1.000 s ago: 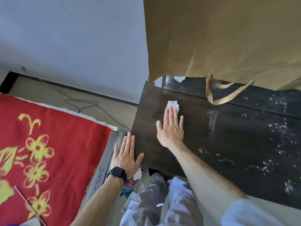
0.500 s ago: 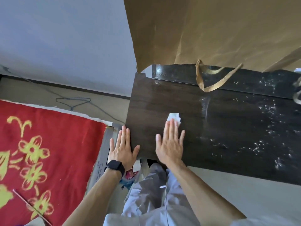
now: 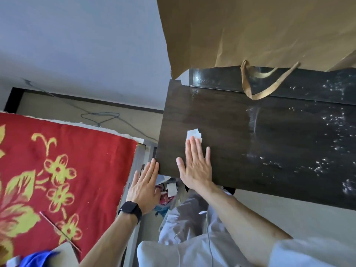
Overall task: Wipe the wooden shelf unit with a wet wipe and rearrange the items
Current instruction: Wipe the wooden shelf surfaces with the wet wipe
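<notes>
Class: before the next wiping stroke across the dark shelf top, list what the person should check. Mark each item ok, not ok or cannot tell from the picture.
1. Wet wipe pressed flat on the shelf top under the right hand: ok.
2. Left hand touching the top's near left corner to steady it: ok.
3. Right part of the top free of white specks: not ok.
4. Paper bag handle clear of the wiping path: not ok, it hangs over the back of the top.
5. Wipe wet enough: cannot tell.
</notes>
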`<state>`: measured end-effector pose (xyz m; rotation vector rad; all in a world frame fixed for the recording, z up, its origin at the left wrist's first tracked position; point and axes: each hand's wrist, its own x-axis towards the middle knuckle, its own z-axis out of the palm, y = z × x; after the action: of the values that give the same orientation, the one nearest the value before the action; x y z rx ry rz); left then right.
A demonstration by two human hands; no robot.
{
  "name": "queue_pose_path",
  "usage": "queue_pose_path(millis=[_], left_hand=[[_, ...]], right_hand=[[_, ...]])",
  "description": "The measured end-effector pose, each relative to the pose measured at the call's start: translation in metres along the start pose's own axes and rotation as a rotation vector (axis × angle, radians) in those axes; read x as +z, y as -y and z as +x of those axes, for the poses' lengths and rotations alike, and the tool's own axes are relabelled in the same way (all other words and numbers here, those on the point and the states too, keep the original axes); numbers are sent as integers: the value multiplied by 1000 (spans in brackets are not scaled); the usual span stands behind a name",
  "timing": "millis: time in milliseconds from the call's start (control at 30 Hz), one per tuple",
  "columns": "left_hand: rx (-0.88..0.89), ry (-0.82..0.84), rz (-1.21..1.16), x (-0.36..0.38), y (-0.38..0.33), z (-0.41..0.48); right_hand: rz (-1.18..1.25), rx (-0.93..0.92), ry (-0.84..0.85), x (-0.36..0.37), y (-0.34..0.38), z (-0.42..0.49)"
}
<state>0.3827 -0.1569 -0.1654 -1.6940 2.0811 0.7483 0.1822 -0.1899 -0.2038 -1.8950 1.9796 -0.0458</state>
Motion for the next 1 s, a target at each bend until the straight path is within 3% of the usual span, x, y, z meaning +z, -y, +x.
queue_pose_path(millis=[167, 233, 300, 467, 567, 633, 767, 833, 1000], left_hand=[[-9, -21, 0, -1, 0, -5], [22, -109, 45, 3, -7, -4], [72, -138, 32, 6, -21, 3], [89, -128, -54, 14, -75, 31], [-5, -97, -92, 21, -90, 38], [-26, -103, -88, 23, -93, 36], [-22, -106, -60, 19, -93, 35], [-23, -100, -58, 18, -92, 35], [-73, -61, -101, 16, -107, 36]], right_hand=[[-39, -328, 115, 23, 40, -10], [-38, -321, 105, 18, 14, -29], [-29, -187, 52, 8, -31, -47], [-49, 361, -53, -27, -159, -74], [-6, 523, -103, -31, -165, -67], [-44, 407, -116, -22, -133, -60], [-74, -82, -16, -4, -73, -50], [-91, -132, -7, -9, -93, -53], [-58, 441, -89, -41, -222, -101]])
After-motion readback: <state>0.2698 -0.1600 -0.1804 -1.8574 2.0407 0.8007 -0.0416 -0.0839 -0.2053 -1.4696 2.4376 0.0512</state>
